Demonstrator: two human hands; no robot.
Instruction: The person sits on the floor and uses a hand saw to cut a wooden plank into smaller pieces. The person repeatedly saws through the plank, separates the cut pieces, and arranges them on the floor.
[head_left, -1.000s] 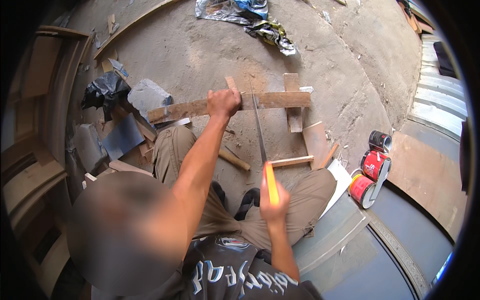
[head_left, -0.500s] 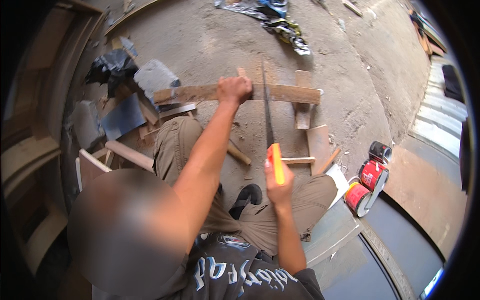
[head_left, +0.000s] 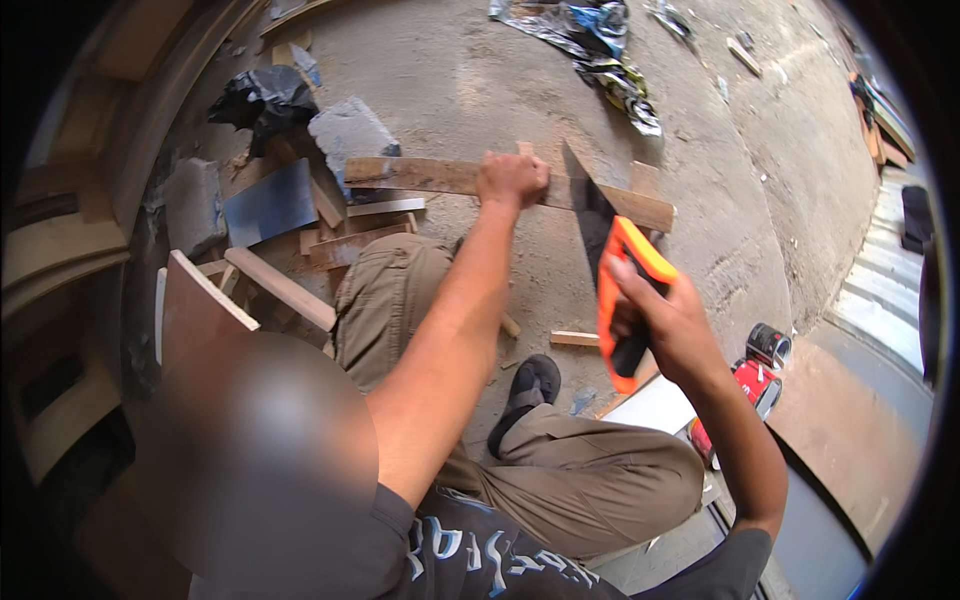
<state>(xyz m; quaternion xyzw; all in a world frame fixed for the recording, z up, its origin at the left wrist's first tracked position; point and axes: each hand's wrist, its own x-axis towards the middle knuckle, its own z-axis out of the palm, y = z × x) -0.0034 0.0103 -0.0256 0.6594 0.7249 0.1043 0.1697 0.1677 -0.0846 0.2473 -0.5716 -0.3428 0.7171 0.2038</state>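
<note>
A long wooden board lies crosswise in front of me. My left hand is closed around its middle, pressing it from above. My right hand is wrapped round the orange and black handle of a handsaw. The dark blade crosses the board just right of my left hand, its tip beyond the far edge. Whether the teeth sit in the wood, I cannot tell. Beneath the board's right end a short wood block sticks out, and another wood piece shows behind my left hand.
Left of the board are concrete blocks, a black plastic bag and wood offcuts. Crumpled foil wrappers lie on the far floor. Paint cans stand at the right, beside a brown panel. Wooden furniture lines the left edge.
My right hand has drawn the saw back and raised it toward the right, with more of the blade's face showing. My left hand stays on the board. The whole view has shifted.
</note>
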